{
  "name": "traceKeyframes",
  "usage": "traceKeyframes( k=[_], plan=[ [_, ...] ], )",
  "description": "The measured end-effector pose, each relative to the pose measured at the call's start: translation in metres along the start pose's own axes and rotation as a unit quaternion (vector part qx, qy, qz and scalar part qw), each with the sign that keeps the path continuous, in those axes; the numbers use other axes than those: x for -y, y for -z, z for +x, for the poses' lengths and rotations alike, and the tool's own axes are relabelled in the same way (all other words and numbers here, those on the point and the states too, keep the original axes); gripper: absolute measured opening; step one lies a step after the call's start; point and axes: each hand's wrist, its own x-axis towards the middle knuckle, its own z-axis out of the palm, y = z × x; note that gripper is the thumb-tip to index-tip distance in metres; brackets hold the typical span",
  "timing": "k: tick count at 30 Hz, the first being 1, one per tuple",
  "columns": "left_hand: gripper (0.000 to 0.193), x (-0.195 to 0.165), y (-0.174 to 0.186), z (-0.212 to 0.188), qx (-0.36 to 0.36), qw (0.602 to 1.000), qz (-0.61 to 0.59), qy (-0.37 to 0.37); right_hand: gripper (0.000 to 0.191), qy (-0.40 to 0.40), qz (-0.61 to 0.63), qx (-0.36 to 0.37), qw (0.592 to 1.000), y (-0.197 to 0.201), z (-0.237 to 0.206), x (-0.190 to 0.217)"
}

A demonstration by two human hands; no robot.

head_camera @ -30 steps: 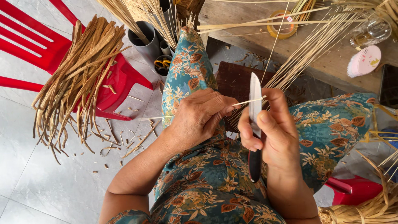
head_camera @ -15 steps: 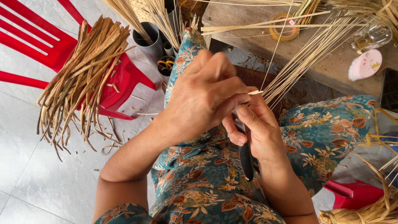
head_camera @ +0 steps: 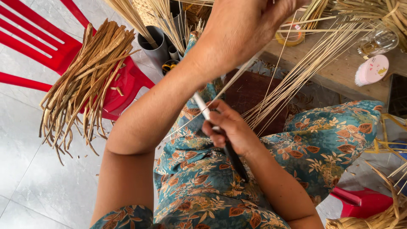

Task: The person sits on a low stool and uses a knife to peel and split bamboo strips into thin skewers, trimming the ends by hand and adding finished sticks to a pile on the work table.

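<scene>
My right hand [head_camera: 227, 129] grips a knife [head_camera: 220, 135] with a black handle over my lap, its pale blade pointing up and left. A thin pale reed strip [head_camera: 220, 91] runs across the blade, from my lap up to my left hand [head_camera: 246, 27]. That hand is raised high near the top of the view and pinches the strip's upper end. A fan of thin pale reed sticks [head_camera: 305, 68] slants from the wooden bench down toward my lap, just right of the knife.
A bundle of brown reed peelings [head_camera: 82, 87] lies over a red plastic chair [head_camera: 51, 46] on the left. Grey tubes [head_camera: 159, 46] holding reeds stand behind my knee. A wooden bench [head_camera: 352, 74] carries a tape roll, a glass jar and a pink brush. A red stool [head_camera: 360, 201] sits bottom right.
My left hand has risen from beside the knife to near the top of the view, drawing the strip up. My right hand with the knife has stayed low over my lap.
</scene>
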Motion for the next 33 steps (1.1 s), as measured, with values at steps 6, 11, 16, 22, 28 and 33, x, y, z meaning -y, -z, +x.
traceKeyframes(
  k=[6,11,16,22,28,33],
  plan=[
    [0.04,0.029,0.018,-0.042,0.22,0.972,-0.063,-0.047,0.024,0.091,0.044,-0.033,0.994,0.027,-0.018,0.029],
    [0.011,0.04,0.001,-0.065,0.254,0.967,-0.013,-0.021,0.026,0.115,0.046,-0.038,0.992,0.027,-0.023,0.042],
    [0.014,0.046,-0.017,-0.052,0.204,0.978,-0.038,-0.018,0.029,0.103,0.027,-0.054,0.993,0.021,-0.022,0.038],
    [0.011,0.061,-0.04,0.001,0.104,0.994,-0.018,-0.025,0.026,-0.021,0.048,-0.005,0.999,0.016,0.006,-0.007],
    [0.01,0.085,-0.043,0.0,0.14,0.99,-0.009,-0.021,0.026,-0.008,0.06,-0.025,0.998,0.034,0.003,-0.007],
    [0.01,0.081,-0.029,-0.036,0.287,0.957,0.002,0.032,0.024,0.011,0.057,-0.041,0.997,0.034,0.002,0.008]
  ],
)
